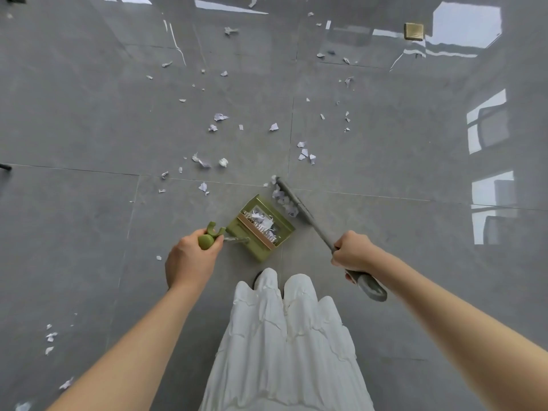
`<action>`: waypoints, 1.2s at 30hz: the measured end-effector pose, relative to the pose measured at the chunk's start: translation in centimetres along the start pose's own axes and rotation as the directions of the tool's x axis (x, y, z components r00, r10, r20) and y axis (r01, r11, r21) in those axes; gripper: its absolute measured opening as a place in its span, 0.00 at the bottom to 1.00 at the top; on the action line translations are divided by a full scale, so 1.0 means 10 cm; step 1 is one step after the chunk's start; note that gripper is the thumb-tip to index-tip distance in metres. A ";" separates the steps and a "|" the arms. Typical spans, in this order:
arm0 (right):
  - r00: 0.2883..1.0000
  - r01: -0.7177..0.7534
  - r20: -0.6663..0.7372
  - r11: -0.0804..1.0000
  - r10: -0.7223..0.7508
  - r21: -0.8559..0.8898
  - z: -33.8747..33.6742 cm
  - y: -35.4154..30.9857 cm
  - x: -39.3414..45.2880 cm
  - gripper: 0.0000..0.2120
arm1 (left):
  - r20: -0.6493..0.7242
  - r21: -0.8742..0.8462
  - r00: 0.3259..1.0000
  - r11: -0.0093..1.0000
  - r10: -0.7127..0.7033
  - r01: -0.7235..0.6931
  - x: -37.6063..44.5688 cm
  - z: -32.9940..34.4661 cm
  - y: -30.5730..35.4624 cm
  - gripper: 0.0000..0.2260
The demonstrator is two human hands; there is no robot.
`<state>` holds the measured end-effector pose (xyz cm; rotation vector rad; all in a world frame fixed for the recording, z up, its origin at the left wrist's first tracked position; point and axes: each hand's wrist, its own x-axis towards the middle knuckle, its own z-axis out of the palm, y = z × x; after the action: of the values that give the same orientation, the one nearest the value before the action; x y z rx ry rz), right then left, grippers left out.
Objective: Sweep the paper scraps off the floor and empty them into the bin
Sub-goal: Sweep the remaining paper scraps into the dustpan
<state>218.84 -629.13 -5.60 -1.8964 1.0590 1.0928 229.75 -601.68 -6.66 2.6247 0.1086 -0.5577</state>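
White trousers hang nearest. Left hand grips the green dustpan handle; right hand curls round the broom, with paper scraps piled beyond both sets of fingers.

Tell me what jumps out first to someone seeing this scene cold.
The green dustpan sits on the grey floor at centre, already holding white scraps, its handle gripped by the left hand. Just right of it, the grey broom, held by the right hand, pushes a small pile toward the pan. Beyond them, torn paper scraps lie scattered across the shiny tiles.
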 end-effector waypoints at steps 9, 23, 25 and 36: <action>0.999 0.027 0.023 0.999 -0.027 -0.020 -0.09 -0.24 -0.39 0.08 | -0.016 -0.037 1.000 0.999 -0.008 0.007 -0.05 -0.04 -0.11 0.12; 0.967 0.142 -0.152 0.926 -0.206 -0.349 -0.04 -0.78 -0.11 0.07 | -0.053 -0.128 0.993 0.987 -0.108 0.100 -0.11 -0.31 -0.52 0.13; 0.962 0.159 -0.148 0.910 -0.230 -0.384 0.02 -0.88 -0.08 0.05 | -0.048 -0.119 0.994 0.989 -0.093 0.087 -0.12 -0.36 -0.58 0.11; 0.966 0.182 -0.043 0.785 -0.256 -0.593 0.30 -1.02 -0.04 0.05 | -0.121 -0.113 0.969 0.973 -0.214 0.201 -0.26 -0.49 -0.87 0.11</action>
<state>226.82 -622.12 -4.78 -2.5285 0.5578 1.2742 227.72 -591.69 -5.21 2.5665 0.4463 -0.4340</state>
